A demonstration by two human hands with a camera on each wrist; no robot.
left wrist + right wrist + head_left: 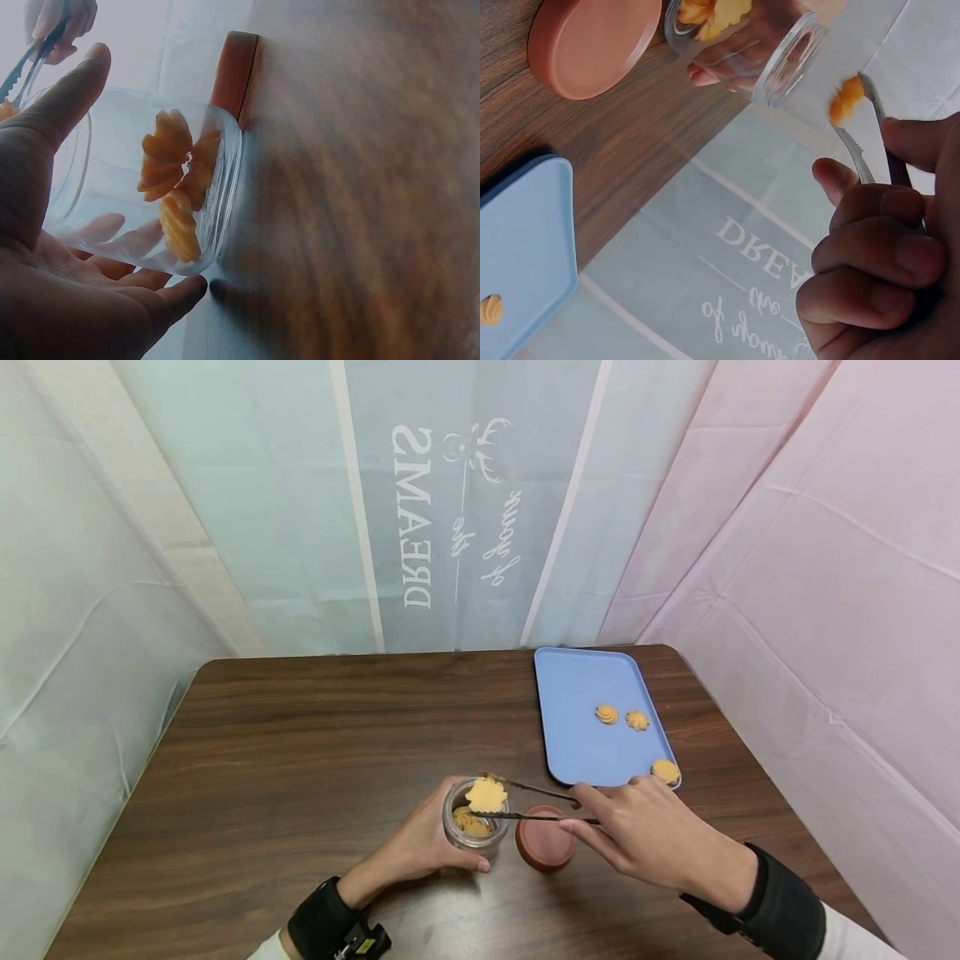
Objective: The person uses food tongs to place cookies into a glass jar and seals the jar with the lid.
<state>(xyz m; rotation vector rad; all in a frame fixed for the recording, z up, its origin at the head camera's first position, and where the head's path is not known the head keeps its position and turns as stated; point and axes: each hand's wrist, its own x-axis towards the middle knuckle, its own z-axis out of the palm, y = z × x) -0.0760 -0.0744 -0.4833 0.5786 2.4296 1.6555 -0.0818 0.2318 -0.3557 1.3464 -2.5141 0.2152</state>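
Note:
My left hand (pixel 420 847) grips a small clear glass jar (pixel 472 827) standing on the brown table, with several yellow swirl cookies (pixel 176 180) inside. My right hand (pixel 645 831) pinches metal tongs (pixel 536 803) whose tips clamp a yellow cookie (pixel 486 794) just over the jar's mouth. In the right wrist view the cookie (pixel 846 99) sits between the tong tips (pixel 862 120) above the jar (pixel 776 56). A reddish-brown lid (pixel 545 837) lies flat between jar and right hand.
A light blue tray (pixel 577 735) sits at the table's back right with three cookies (pixel 606 714) on it, one at its near corner (pixel 665 770). Pale plastic sheets wall in the table on three sides.

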